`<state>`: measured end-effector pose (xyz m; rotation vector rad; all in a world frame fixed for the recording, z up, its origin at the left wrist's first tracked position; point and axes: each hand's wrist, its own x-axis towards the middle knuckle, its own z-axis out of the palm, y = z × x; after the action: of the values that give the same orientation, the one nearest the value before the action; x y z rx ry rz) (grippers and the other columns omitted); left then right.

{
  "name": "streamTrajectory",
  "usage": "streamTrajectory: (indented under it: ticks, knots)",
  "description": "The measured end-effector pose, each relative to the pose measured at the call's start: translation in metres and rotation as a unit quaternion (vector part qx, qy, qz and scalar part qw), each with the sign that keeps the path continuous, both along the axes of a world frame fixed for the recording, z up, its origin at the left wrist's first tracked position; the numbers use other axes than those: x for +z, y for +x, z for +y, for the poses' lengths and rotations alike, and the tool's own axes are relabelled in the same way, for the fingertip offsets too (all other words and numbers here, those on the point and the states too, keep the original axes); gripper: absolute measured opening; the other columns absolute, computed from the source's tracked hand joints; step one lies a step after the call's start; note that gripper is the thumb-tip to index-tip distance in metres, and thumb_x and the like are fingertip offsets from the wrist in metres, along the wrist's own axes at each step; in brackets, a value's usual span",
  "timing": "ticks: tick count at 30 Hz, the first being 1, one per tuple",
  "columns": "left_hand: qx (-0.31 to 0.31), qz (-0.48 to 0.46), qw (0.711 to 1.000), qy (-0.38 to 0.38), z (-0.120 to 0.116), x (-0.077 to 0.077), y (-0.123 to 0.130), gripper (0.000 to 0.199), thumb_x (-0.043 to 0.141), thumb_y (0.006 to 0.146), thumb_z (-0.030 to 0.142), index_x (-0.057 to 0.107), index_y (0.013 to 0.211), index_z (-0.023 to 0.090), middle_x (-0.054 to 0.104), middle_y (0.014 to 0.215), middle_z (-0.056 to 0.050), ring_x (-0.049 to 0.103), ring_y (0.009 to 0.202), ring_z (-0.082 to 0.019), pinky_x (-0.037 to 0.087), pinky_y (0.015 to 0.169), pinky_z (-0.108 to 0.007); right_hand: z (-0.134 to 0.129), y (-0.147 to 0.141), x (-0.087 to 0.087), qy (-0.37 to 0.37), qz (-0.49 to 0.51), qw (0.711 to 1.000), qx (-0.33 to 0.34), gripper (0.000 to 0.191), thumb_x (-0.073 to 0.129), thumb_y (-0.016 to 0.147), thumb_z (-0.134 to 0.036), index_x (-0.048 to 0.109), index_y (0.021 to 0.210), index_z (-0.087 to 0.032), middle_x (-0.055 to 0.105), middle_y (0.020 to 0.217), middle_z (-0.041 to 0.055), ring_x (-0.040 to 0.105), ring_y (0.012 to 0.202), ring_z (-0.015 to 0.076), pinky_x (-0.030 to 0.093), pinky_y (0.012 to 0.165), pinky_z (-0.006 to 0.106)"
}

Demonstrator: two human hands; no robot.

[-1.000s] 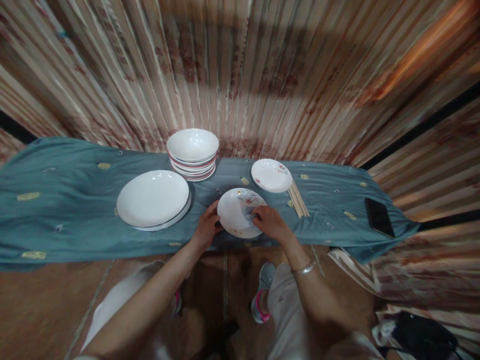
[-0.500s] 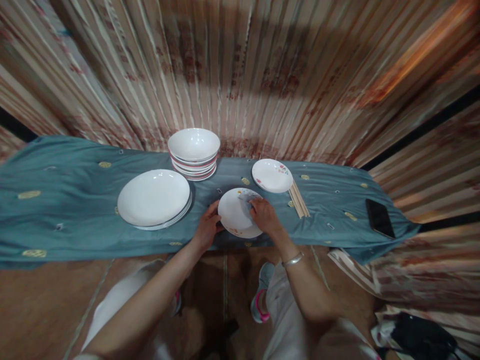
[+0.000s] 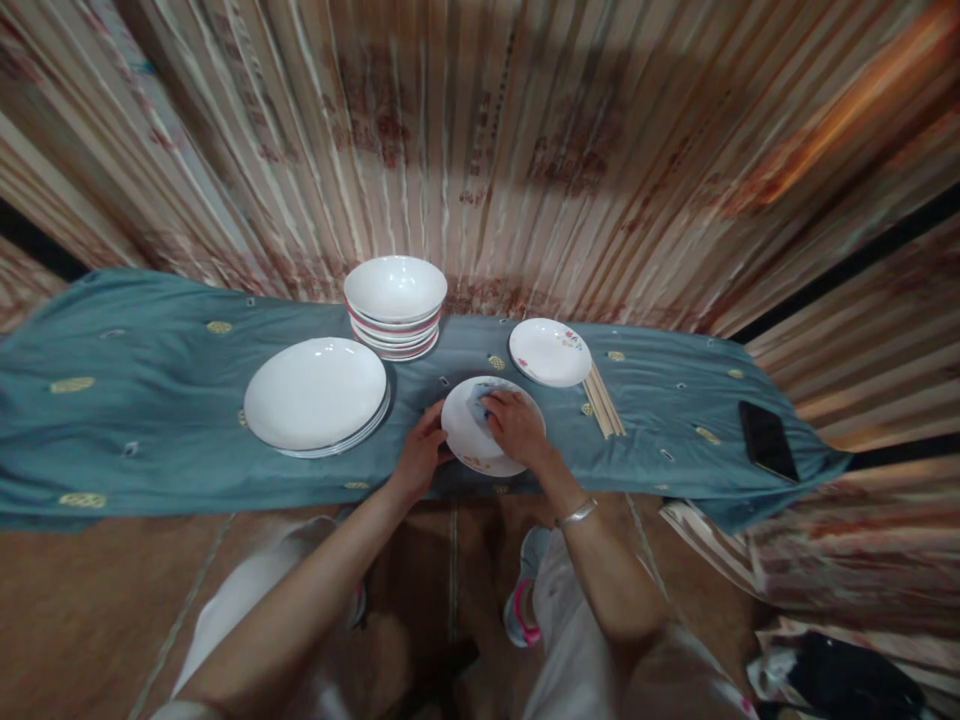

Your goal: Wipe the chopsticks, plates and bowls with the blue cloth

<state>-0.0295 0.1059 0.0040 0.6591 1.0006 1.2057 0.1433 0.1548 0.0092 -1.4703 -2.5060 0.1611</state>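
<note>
A round white plate (image 3: 469,440) with small coloured prints lies near the front edge of the cloth-covered table. My left hand (image 3: 421,452) grips its left rim, thumb on top and fingers at the side. Over the plate's upper right part is my right hand (image 3: 516,425), closed on a light blue-grey cloth (image 3: 478,402) that touches the plate's surface. Behind and to the right sits a smaller-looking flowered plate (image 3: 550,352), with wooden chopsticks (image 3: 603,400) beside it.
Large white plates (image 3: 316,394) are stacked at the left. White bowls with red bands (image 3: 396,290) form a stack at the back. A black phone (image 3: 767,440) lies on the teal tablecloth (image 3: 165,400) at the right. A patterned curtain (image 3: 465,150) hangs behind.
My right hand has moved leftward over the plate with the cloth. My left hand keeps its hold on the rim. The whole view has shifted slightly.
</note>
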Motion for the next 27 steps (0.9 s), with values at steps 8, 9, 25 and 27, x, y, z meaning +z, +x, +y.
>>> streamTrajectory:
  ticks: [8, 9, 25, 27]
  knots:
    - [0.003, 0.000, 1.000, -0.005, 0.001, 0.000, 0.001, 0.057, 0.059, 0.060, 0.016, 0.061, 0.117, 0.022, 0.059, 0.121, -0.007, 0.056, 0.098, -0.024, 0.055, 0.066, -0.032, -0.004, -0.008, -0.009, -0.022, 0.104, 0.992, 0.070, 0.039, 0.045, 0.082, -0.007, 0.065, 0.114, -0.015, 0.063, 0.117, 0.0111, 0.053, 0.113, 0.0218, 0.033, 0.105, 0.042]
    - [0.003, -0.001, 1.000, -0.005, 0.001, 0.000, 0.001, 0.057, 0.058, 0.060, 0.015, 0.061, 0.117, 0.021, 0.059, 0.121, -0.007, 0.056, 0.098, -0.024, 0.055, 0.065, -0.032, -0.006, -0.008, -0.010, -0.024, 0.111, 0.991, 0.075, 0.038, 0.046, 0.082, -0.007, 0.065, 0.114, -0.015, 0.063, 0.117, 0.0111, 0.053, 0.112, 0.0218, 0.034, 0.105, 0.041]
    - [-0.006, -0.001, 1.000, -0.001, 0.000, 0.003, 0.000, 0.054, 0.057, 0.061, 0.013, 0.062, 0.114, 0.021, 0.062, 0.119, -0.007, 0.060, 0.091, -0.021, 0.056, 0.068, -0.032, -0.028, 0.014, 0.005, -0.119, 0.156, 0.975, 0.106, 0.038, 0.049, 0.078, -0.005, 0.072, 0.105, -0.020, 0.066, 0.117, 0.0068, 0.060, 0.110, 0.0201, 0.044, 0.099, 0.037]
    - [-0.010, 0.000, 1.000, 0.002, -0.001, 0.005, 0.000, 0.054, 0.058, 0.060, 0.014, 0.062, 0.114, 0.021, 0.062, 0.118, -0.007, 0.060, 0.091, -0.021, 0.056, 0.069, -0.033, -0.031, 0.017, 0.008, -0.127, 0.153, 0.975, 0.095, 0.038, 0.049, 0.078, -0.005, 0.072, 0.105, -0.020, 0.067, 0.117, 0.0058, 0.060, 0.110, 0.0199, 0.044, 0.099, 0.036]
